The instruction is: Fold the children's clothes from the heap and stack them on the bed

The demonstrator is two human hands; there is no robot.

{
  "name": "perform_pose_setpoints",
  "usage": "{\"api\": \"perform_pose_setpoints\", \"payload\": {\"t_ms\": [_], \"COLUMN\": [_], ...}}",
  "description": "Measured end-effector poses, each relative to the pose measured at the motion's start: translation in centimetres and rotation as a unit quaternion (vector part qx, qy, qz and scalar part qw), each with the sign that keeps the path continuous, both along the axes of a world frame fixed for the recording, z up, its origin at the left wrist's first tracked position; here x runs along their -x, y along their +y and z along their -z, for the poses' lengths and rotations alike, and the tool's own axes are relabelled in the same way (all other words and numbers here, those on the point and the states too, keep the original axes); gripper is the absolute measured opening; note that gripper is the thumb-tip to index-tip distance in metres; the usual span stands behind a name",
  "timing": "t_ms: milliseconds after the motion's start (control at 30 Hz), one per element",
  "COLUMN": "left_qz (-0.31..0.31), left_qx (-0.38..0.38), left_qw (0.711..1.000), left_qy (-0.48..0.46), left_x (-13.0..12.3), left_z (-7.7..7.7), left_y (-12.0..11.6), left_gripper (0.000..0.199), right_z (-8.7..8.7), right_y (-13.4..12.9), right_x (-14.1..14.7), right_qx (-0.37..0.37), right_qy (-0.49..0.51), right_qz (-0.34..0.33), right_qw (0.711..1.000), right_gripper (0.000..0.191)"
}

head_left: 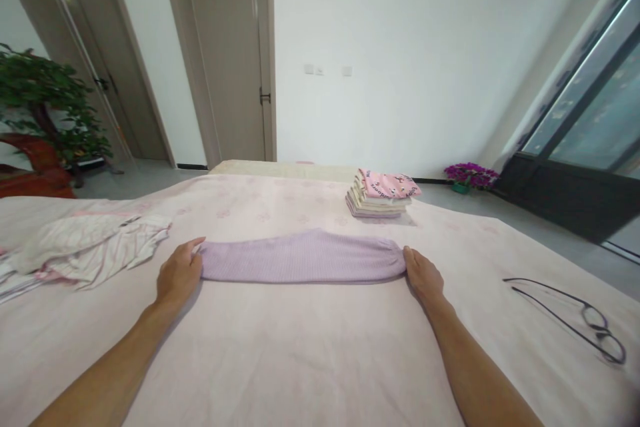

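A lilac ribbed garment, folded lengthwise into a long strip, lies across the pale pink bed cover. Its left end is pinched in my left hand, with the fingers closed at the edge. My right hand grips the opposite end, thumb on top near the gathered part. Both forearms reach in from the bottom of the view. What kind of garment it is, I cannot tell from this fold.
A stack of folded clothes with a pink printed piece on top stands behind the garment. Loose striped clothes lie at the left. Eyeglasses rest at the right. Beyond the bed are purple flowers and a closed door.
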State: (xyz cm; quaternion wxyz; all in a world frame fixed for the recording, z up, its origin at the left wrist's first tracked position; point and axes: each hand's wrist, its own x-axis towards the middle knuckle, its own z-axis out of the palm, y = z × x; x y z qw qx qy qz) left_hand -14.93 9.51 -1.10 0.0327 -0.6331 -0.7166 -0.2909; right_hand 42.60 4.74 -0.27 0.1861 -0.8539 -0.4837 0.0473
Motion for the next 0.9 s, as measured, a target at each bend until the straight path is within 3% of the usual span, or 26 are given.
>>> {"api": "perform_pose_setpoints", "payload": {"t_ms": [167, 333, 467, 600, 700, 800, 867, 900], "left_qz": [-0.09, -0.083, -0.074, -0.079, -0.081, 0.034, 0.141, 0.165], "left_qx": [0.07, 0.142, 0.146, 0.149, 0.07, 0.007, 0.014, 0.016], "left_qw": [0.993, 0.984, 0.98, 0.982, 0.993, 0.995, 0.97, 0.96], "left_qy": [0.023, 0.07, 0.114, 0.089, 0.045, -0.096, -0.198, -0.225], "left_x": [3.1, 3.1, 2.2, 1.9, 0.7, -1.6, -2.7, -2.9], "left_z": [-0.7, -1.4, -1.7, -2.0, -2.8, -3.6, -3.9, -3.8], "left_y": [0.0, -0.3, -0.3, -0.3, -0.8, -1.4, -1.5, -1.5], "left_gripper": [0.041, 0.051, 0.055, 0.047, 0.039, 0.04, 0.045, 0.047], "right_z": [0.3, 0.3, 0.3, 0.3, 0.4, 0.5, 0.6, 0.6], "right_y": [0.4, 0.5, 0.4, 0.4, 0.4, 0.4, 0.4, 0.4], "right_x": [-0.3, -0.4, -0.3, -0.3, -0.4, -0.4, -0.4, -0.4], "right_qx": [0.0, -0.01, -0.017, -0.024, -0.025, -0.024, -0.028, -0.032], "right_qy": [0.016, 0.016, 0.001, -0.018, -0.022, -0.023, -0.034, -0.044], "right_qz": [0.01, 0.006, -0.003, -0.006, -0.01, -0.012, -0.015, -0.017], "right_qw": [1.0, 1.0, 1.0, 1.0, 0.999, 0.999, 0.999, 0.998], "right_gripper": [0.063, 0.061, 0.061, 0.06, 0.059, 0.06, 0.059, 0.058]}}
